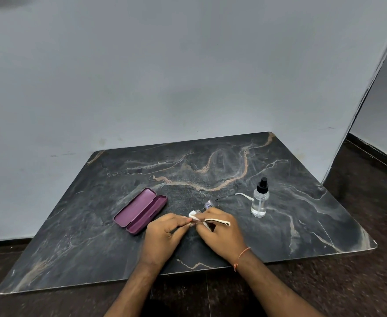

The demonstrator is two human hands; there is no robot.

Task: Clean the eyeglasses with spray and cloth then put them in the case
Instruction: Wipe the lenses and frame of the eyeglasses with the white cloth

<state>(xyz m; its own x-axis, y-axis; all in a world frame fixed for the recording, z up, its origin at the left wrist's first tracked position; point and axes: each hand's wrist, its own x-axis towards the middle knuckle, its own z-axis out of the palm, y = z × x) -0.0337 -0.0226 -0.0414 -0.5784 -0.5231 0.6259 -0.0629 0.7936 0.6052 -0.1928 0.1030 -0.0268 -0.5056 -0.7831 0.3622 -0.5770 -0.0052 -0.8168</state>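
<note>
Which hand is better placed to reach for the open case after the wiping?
Probably the left hand: the open purple case lies on its side of the table. The right hand seems to hold the cloth against the eyeglasses.

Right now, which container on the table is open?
The purple case, lid flat, left of the hands. The spray bottle on the right is capped.

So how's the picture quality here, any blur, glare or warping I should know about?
Head view: wide-angle warping bows the table edges and tilts the wall corner; lighting is soft and even, with no hard glare; the spray bottle and open case read sharply; the glasses and cloth are small, slightly soft, and mostly hidden by the left hand and right hand.
</note>
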